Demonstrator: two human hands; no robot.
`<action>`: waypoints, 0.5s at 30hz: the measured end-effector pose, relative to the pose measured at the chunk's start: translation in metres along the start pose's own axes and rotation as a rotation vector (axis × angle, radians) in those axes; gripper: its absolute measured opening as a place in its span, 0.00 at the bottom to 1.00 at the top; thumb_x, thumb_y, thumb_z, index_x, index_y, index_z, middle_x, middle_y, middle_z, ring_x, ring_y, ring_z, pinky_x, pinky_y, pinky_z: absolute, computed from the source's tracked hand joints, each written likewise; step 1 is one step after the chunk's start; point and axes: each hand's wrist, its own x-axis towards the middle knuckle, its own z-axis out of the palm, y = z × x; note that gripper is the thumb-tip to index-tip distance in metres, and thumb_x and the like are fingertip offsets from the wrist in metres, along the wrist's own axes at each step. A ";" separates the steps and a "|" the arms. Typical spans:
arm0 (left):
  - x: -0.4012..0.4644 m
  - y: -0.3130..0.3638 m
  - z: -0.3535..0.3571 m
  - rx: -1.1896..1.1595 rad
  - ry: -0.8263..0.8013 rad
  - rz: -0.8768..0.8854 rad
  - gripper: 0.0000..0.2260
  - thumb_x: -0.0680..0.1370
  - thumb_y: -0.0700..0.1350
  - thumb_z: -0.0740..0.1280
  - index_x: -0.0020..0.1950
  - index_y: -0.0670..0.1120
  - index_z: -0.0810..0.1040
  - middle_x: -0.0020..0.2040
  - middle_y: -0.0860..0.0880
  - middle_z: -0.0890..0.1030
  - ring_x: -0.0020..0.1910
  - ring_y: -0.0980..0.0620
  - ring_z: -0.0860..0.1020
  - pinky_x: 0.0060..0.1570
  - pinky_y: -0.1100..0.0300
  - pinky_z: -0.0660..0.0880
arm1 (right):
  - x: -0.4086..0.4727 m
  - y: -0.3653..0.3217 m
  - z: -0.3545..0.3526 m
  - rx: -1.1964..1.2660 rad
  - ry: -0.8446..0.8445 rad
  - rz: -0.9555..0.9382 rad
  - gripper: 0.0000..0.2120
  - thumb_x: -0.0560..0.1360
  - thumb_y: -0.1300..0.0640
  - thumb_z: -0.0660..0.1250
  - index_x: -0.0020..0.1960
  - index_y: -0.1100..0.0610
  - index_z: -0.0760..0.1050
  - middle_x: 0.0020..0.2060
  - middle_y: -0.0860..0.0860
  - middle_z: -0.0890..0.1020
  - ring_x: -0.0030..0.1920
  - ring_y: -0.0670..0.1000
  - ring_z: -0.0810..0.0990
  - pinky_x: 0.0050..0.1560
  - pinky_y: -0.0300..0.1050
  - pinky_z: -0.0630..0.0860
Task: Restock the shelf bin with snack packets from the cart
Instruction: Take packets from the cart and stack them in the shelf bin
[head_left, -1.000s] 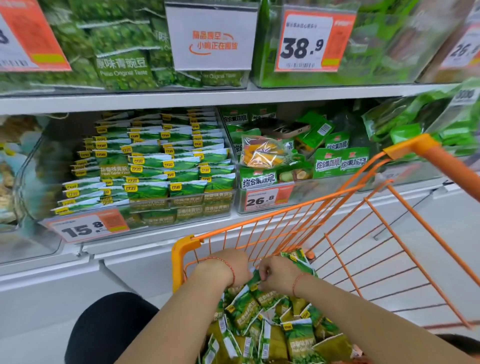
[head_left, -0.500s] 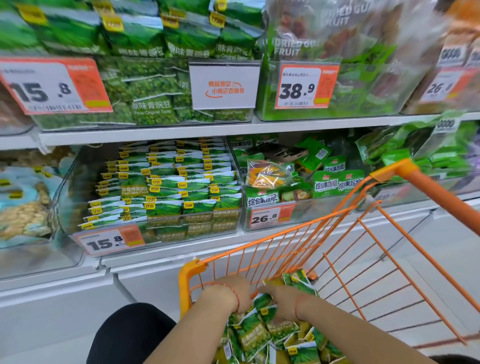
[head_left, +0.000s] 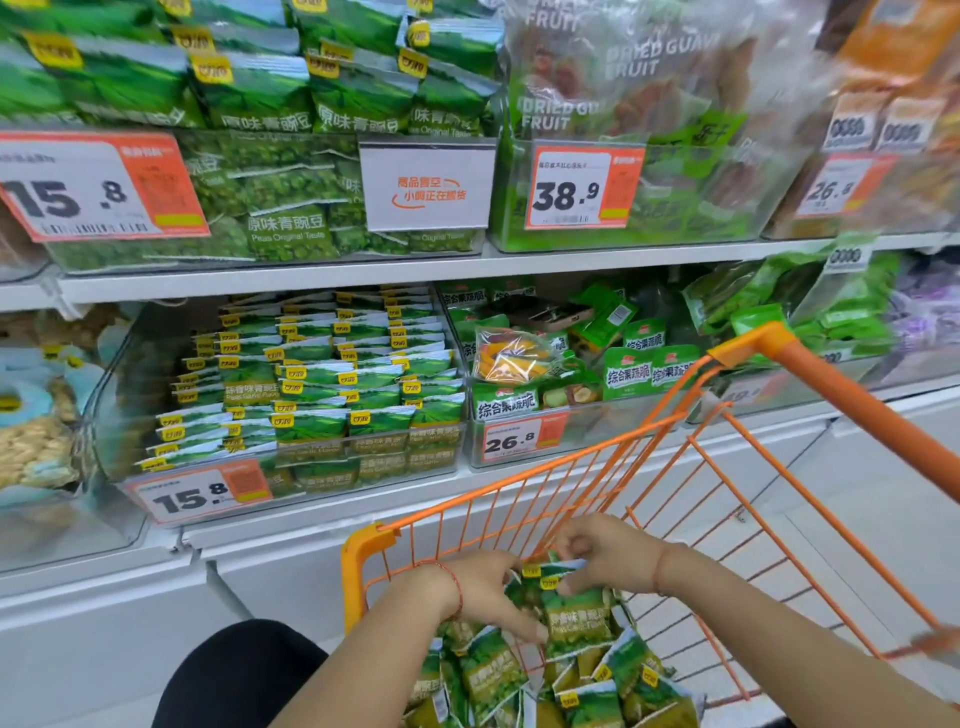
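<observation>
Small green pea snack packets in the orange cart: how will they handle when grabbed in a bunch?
The green pea snack packets look like glossy film pouches, so probably slippery against each other. They lie crumpled and tilted in the orange wire cart, suggesting floppy, light bags. Both hands, left and right, gather them, which likely steadies the bunch.

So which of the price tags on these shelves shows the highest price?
The orange-and-white price tag reading 38.9, on the upper-shelf clear plastic bin of dried guava fruit. The other readable tags show 15.8 or 26.8.

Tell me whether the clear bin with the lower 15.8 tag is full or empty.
Nearly full: the clear plastic shelf bin holds rows of green pea snack packets stacked from front to back; only its left side shows a gap.
</observation>
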 end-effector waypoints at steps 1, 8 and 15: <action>-0.001 0.003 0.000 -0.121 0.024 0.065 0.34 0.66 0.63 0.73 0.68 0.55 0.68 0.68 0.52 0.72 0.64 0.51 0.72 0.66 0.53 0.69 | -0.009 -0.001 -0.007 0.118 0.029 -0.019 0.17 0.70 0.60 0.75 0.36 0.52 0.66 0.30 0.47 0.65 0.29 0.43 0.65 0.31 0.34 0.65; 0.002 0.010 0.007 -0.483 0.294 0.329 0.18 0.65 0.53 0.77 0.51 0.58 0.76 0.49 0.55 0.83 0.50 0.57 0.81 0.55 0.57 0.77 | -0.027 -0.014 -0.012 0.431 0.254 0.005 0.13 0.74 0.57 0.71 0.38 0.58 0.67 0.27 0.47 0.65 0.25 0.41 0.70 0.27 0.35 0.71; -0.005 -0.005 0.002 0.304 0.436 0.024 0.23 0.70 0.60 0.69 0.62 0.55 0.71 0.48 0.54 0.77 0.48 0.54 0.76 0.42 0.62 0.72 | 0.002 0.028 -0.003 -0.207 0.026 0.410 0.19 0.78 0.50 0.63 0.57 0.67 0.76 0.52 0.64 0.79 0.50 0.61 0.79 0.53 0.51 0.75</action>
